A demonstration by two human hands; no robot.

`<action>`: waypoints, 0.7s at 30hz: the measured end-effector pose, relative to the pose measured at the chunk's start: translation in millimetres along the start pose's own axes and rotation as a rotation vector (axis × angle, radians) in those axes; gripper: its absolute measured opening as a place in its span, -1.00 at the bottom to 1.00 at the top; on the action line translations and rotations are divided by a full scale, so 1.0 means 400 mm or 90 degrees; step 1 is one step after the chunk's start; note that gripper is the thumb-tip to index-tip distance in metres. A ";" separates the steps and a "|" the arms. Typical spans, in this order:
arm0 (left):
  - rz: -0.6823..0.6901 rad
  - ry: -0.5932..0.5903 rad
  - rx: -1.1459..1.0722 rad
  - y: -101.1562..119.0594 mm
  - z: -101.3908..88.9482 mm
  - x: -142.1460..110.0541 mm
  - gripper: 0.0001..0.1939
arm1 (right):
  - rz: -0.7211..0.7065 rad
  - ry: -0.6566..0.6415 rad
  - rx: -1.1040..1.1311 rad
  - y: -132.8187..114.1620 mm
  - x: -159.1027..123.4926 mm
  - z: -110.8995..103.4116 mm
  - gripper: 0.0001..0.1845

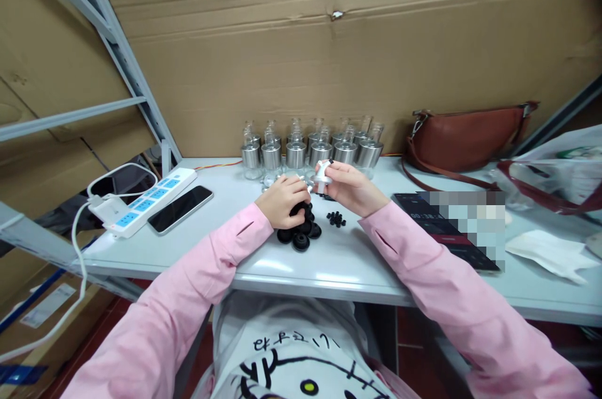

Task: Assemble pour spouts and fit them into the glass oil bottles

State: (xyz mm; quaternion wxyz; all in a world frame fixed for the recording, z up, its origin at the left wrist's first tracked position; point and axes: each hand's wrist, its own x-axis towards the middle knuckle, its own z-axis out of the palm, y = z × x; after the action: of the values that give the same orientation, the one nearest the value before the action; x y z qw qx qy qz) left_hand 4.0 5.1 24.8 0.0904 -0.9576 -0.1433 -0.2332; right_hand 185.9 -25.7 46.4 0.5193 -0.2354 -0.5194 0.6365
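Note:
My right hand pinches a white plastic piece with a round flange, held just above the table. My left hand is curled over a pile of black round caps, with a black cap between its thumb and fingers. To the right of the pile lies a small cluster of tiny black parts. Behind both hands stand rows of clear glass bottles with metal bands. Some small white or clear parts lie behind my left hand, partly hidden by it.
On the left lie a white power strip with a plugged-in charger and a phone. A dark tablet, a brown bag, a white tissue and a clear plastic bag occupy the right. Cardboard backs the table.

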 end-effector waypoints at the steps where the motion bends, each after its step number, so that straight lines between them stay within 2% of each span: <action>1: -0.002 -0.006 0.000 -0.001 0.002 0.000 -0.83 | -0.001 0.000 -0.002 0.000 0.000 0.001 -0.77; 7: 0.000 -0.008 0.005 0.004 0.000 0.002 -0.83 | -0.001 0.006 -0.014 -0.001 0.000 -0.002 -0.77; 11: 0.009 0.032 0.000 0.009 -0.001 0.002 -0.84 | -0.003 0.012 -0.012 -0.005 0.000 -0.003 -0.78; 14: 0.017 0.092 -0.001 0.010 0.000 0.000 -0.84 | -0.009 0.018 -0.002 -0.009 -0.001 0.000 -0.79; 18: 0.006 0.223 0.022 0.011 0.001 -0.006 -0.82 | -0.009 0.029 0.040 -0.017 -0.002 0.003 -0.81; 21: -0.012 0.287 0.055 0.011 0.000 -0.008 -0.81 | 0.012 0.014 0.013 -0.022 -0.002 -0.001 -0.83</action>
State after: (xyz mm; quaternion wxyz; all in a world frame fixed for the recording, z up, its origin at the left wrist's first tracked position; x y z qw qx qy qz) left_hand 2.7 0.3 22.7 0.1586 -0.8752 -0.1378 -0.4357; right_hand 190.2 -26.9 54.1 0.5213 -0.2417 -0.5052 0.6439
